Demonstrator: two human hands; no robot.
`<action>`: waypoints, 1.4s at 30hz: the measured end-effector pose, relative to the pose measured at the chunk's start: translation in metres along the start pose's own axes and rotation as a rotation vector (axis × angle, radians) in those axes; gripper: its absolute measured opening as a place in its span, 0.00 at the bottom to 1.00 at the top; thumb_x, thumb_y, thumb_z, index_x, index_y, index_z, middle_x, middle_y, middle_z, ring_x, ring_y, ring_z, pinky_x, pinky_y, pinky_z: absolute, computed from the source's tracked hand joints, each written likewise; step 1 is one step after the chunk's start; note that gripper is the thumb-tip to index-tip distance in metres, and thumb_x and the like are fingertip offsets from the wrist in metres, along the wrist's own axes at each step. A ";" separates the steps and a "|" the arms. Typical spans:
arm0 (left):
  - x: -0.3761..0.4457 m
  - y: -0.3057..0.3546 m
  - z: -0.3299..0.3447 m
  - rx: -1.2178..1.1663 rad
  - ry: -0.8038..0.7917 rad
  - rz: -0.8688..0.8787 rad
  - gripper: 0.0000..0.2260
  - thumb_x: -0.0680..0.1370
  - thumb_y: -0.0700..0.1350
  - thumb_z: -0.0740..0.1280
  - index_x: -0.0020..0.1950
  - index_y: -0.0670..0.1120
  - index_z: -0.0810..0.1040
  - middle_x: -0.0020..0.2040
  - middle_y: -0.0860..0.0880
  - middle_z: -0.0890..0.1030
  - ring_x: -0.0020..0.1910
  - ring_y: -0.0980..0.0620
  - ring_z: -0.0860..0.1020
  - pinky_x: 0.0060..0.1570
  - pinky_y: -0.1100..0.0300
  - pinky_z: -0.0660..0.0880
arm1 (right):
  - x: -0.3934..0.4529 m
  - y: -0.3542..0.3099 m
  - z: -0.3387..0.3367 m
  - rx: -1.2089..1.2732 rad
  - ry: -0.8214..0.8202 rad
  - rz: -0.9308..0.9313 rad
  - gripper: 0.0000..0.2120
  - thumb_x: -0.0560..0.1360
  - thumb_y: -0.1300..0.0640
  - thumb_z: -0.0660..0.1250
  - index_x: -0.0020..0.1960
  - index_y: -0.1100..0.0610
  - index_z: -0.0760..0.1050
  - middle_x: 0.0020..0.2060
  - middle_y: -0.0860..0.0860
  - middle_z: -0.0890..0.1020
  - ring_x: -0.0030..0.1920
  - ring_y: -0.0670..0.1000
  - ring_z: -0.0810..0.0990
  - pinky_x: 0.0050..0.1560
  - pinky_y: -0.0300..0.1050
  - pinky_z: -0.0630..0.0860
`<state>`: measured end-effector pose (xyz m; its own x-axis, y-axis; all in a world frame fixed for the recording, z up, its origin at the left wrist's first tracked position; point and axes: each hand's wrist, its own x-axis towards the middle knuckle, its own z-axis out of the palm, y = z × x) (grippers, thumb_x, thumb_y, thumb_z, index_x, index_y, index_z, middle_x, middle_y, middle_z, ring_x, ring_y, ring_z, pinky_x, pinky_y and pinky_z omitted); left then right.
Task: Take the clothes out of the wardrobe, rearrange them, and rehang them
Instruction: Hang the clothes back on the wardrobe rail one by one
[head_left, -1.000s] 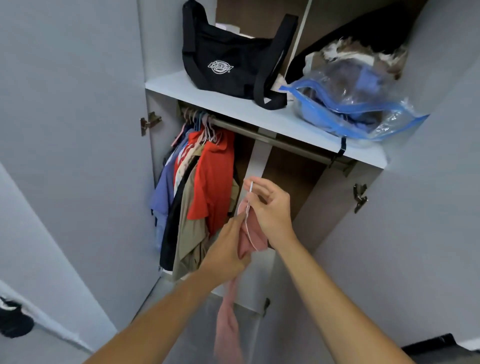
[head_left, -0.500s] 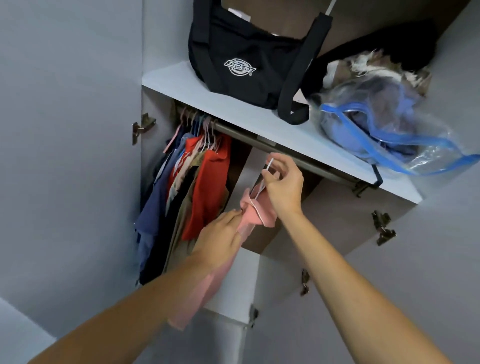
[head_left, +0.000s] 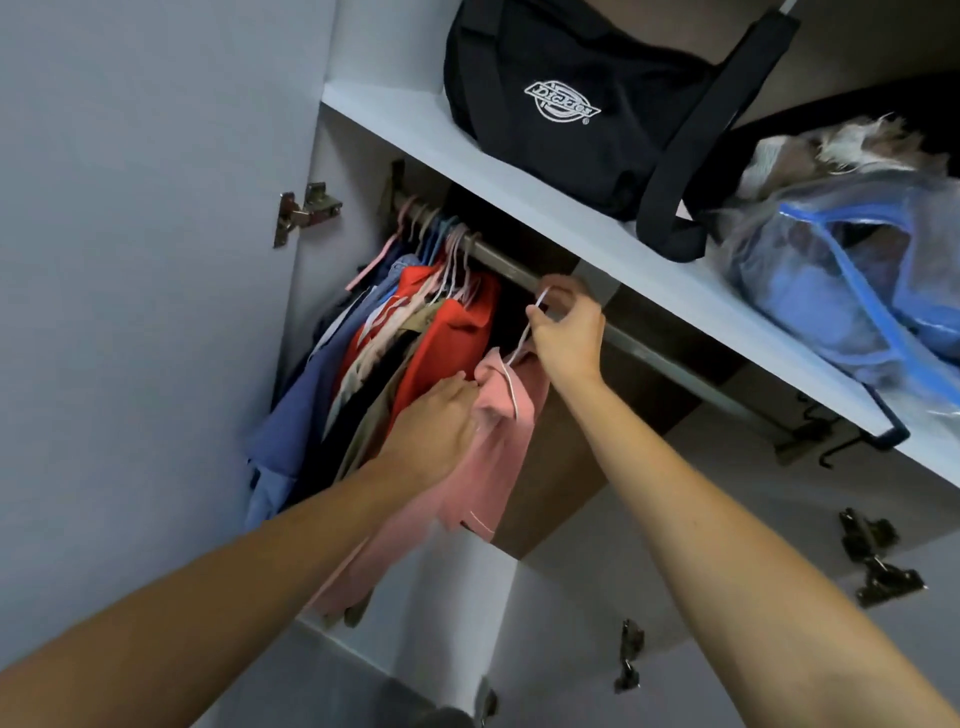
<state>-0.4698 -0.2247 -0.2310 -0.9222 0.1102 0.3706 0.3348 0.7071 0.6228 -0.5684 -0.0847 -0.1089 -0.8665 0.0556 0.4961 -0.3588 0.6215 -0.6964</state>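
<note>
From the head view, the right hand pinches the hook of a white hanger just under the rail, while the left hand grips the pink shirt beside the hung clothes. Rehanging looks well underway; this shirt is not yet hooked.

Left hand: forearm bare, reaching up from lower left; palm turned away, fingers curled and pressed forward, tips hidden, so the grip is probably closed. Right hand: forearm bare, extended from lower right, wrist raised higher than the left; thumb and fingers pinched together.
</note>
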 end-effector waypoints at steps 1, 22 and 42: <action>0.005 -0.003 0.003 0.001 0.013 -0.011 0.35 0.76 0.55 0.44 0.75 0.39 0.72 0.76 0.40 0.72 0.78 0.44 0.66 0.75 0.51 0.66 | 0.005 0.003 0.004 0.005 -0.008 -0.014 0.13 0.75 0.64 0.76 0.58 0.56 0.80 0.50 0.51 0.85 0.55 0.49 0.84 0.61 0.48 0.81; 0.092 -0.034 0.010 0.272 0.187 -0.087 0.25 0.84 0.40 0.58 0.82 0.41 0.60 0.82 0.42 0.60 0.82 0.46 0.55 0.79 0.59 0.42 | 0.104 0.020 0.074 -0.286 -0.229 -0.177 0.27 0.76 0.64 0.74 0.72 0.49 0.72 0.68 0.49 0.78 0.67 0.55 0.78 0.60 0.60 0.81; 0.094 -0.048 -0.003 0.361 0.039 -0.004 0.34 0.76 0.57 0.52 0.80 0.43 0.68 0.81 0.43 0.66 0.82 0.44 0.59 0.81 0.45 0.55 | 0.086 0.016 0.059 -0.518 -0.406 -0.203 0.27 0.82 0.48 0.69 0.77 0.55 0.67 0.75 0.56 0.72 0.74 0.60 0.71 0.69 0.53 0.71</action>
<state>-0.5715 -0.2505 -0.2237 -0.9130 0.0857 0.3988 0.2354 0.9091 0.3436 -0.6688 -0.1162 -0.1079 -0.8975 -0.3355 0.2862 -0.4027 0.8879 -0.2223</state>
